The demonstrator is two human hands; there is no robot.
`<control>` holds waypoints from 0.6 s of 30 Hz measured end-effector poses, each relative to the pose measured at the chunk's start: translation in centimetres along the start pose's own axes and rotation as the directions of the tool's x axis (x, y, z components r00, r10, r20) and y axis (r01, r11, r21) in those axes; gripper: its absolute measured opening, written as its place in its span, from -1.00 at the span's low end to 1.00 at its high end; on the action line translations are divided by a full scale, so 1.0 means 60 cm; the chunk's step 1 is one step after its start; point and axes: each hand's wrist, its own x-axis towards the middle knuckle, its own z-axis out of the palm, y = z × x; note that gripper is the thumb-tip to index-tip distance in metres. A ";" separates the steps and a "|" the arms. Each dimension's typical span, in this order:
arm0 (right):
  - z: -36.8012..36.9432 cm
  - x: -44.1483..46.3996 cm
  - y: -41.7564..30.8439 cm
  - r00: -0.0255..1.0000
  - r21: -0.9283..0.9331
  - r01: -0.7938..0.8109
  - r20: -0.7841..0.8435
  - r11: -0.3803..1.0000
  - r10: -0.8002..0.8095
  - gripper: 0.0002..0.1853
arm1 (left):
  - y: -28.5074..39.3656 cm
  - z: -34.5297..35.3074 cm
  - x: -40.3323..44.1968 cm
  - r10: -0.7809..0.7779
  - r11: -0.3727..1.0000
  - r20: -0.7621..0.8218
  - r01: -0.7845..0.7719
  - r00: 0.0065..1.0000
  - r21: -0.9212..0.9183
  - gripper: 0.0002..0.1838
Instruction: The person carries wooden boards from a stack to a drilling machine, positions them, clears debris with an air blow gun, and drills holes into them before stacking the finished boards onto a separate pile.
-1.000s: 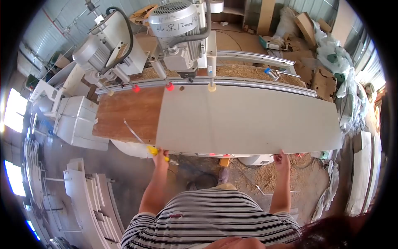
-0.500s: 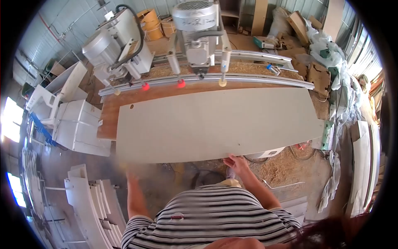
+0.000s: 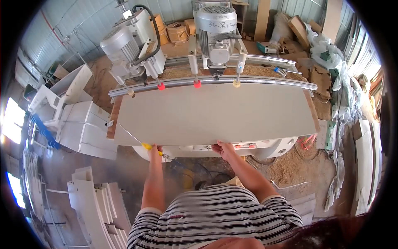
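A long pale grey panel [image 3: 215,114] lies across the machine's wooden table [image 3: 112,124], its back edge by the metal rail [image 3: 265,79]. My left hand [image 3: 154,152] is closed around a yellow-handled tool [image 3: 146,146] at the panel's front edge; a thin metal rod or nozzle reaches from it over the panel's left part. At the front edge near the middle, my right hand [image 3: 223,149] touches the panel, with its fingers curled at the edge. Red-tipped rods [image 3: 197,84] and a yellow-tipped rod [image 3: 236,83] stand over the back edge.
Two motors [image 3: 216,25] rise behind the rail. White panels [image 3: 89,203] are stacked at the lower left. Sawdust [image 3: 286,172] covers the floor at the right. Plastic sheeting [image 3: 331,62] and cardboard lie at the back right. Red buttons [image 3: 251,145] sit on the machine's front.
The panel has shifted left, then back against the rail, now covering most of the wooden table. My right hand has moved left along its front edge. The camera view has shifted slightly.
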 end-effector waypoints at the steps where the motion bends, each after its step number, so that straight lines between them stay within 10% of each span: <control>1: 0.010 -0.001 -0.008 0.999 0.012 -0.032 -0.022 0.999 0.032 -0.79 | -0.005 0.003 0.024 -0.003 1.000 -0.022 0.003 1.000 0.012 -0.92; 6: 0.017 0.015 -0.013 0.999 0.046 -0.034 -0.009 0.998 0.034 -0.81 | 0.011 0.034 0.020 -0.040 0.986 -0.126 0.059 0.991 0.153 -0.86; 9: 0.017 0.010 -0.012 0.999 0.059 -0.038 -0.025 0.998 0.039 -0.82 | -0.009 0.011 -0.042 -0.135 0.945 0.113 0.093 0.984 0.315 -0.74; 13: 0.015 0.012 -0.012 0.998 0.029 -0.040 -0.037 0.999 0.041 -0.82 | -0.012 0.014 -0.193 -0.128 0.423 0.418 -0.332 0.899 0.843 -0.66; 18: 0.013 0.008 -0.011 0.998 -0.007 -0.039 -0.057 0.999 0.039 -0.82 | -0.008 0.037 -0.309 -0.313 0.379 0.388 -0.260 0.867 0.888 -0.65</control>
